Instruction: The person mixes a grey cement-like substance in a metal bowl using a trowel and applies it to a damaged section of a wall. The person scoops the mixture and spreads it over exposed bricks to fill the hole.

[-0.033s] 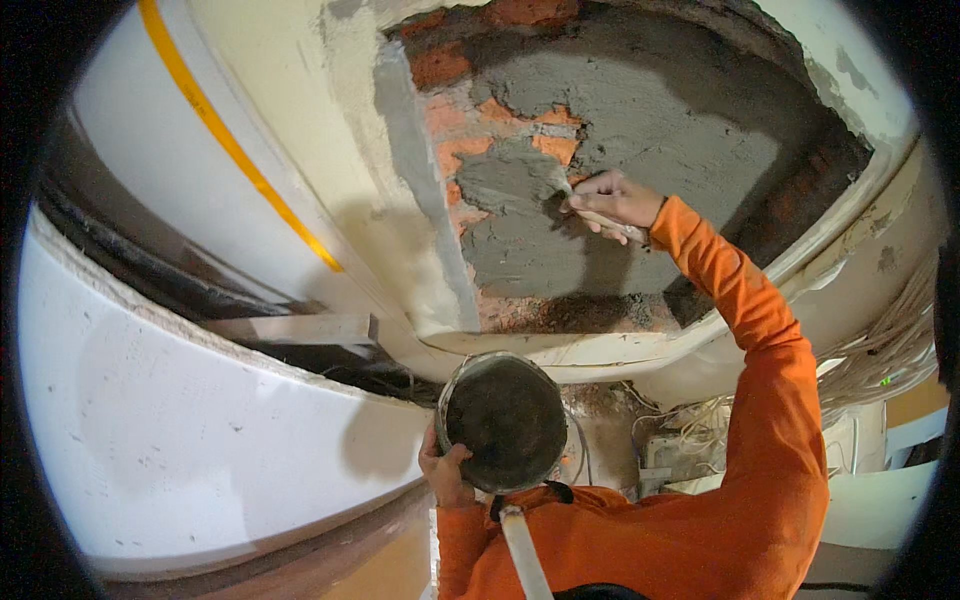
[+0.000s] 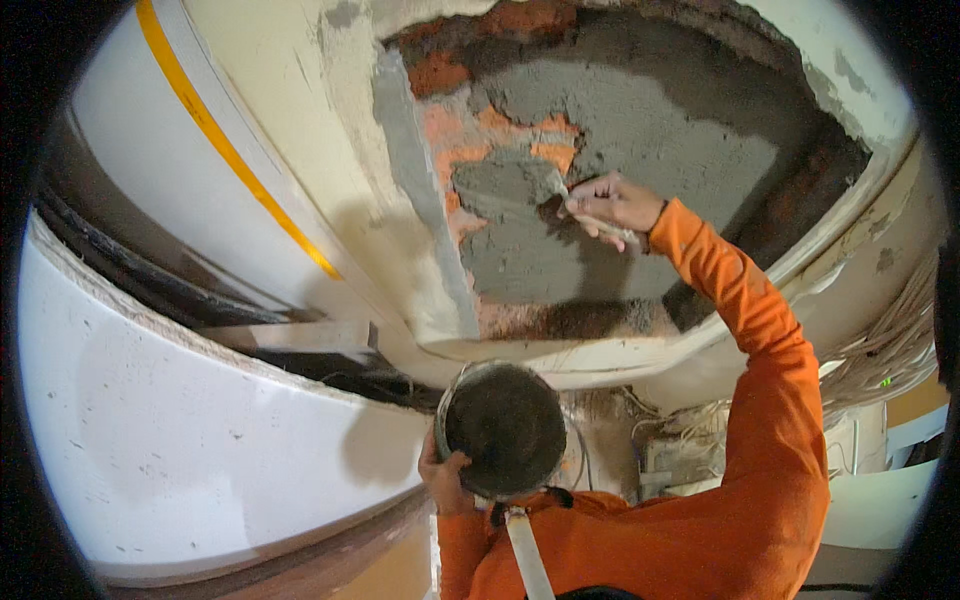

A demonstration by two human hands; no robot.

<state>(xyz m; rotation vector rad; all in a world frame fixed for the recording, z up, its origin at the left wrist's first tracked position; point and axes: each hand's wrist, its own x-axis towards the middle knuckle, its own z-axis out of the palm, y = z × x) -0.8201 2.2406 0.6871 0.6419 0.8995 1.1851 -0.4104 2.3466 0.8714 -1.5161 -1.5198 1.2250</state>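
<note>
My right hand point(image 2: 615, 203) is closed round the pale, smeared handle of a trowel point(image 2: 603, 228). The trowel's blade is up against the wet grey mortar point(image 2: 510, 190) on the wall, just below a bare patch of orange brick point(image 2: 553, 155), and its outline blends into the mortar. Lower down, my left hand point(image 2: 447, 478) grips the rim of a round bucket point(image 2: 505, 430) at its left side, thumb over the edge. Dark grey mortar lies inside the bucket, which is held close in front of my body.
Cream plaster point(image 2: 385, 200) with a ragged edge frames the mortared recess. To the left run a yellow strip point(image 2: 230, 145) and a white curved panel point(image 2: 200, 430), with a flat board end point(image 2: 300, 337) in the gap. Bundled cables point(image 2: 890, 335) hang at the right.
The view has shifted very slightly. My right hand with the trowel stays at almost the same spot on the mortar, and my left hand still holds the bucket.
</note>
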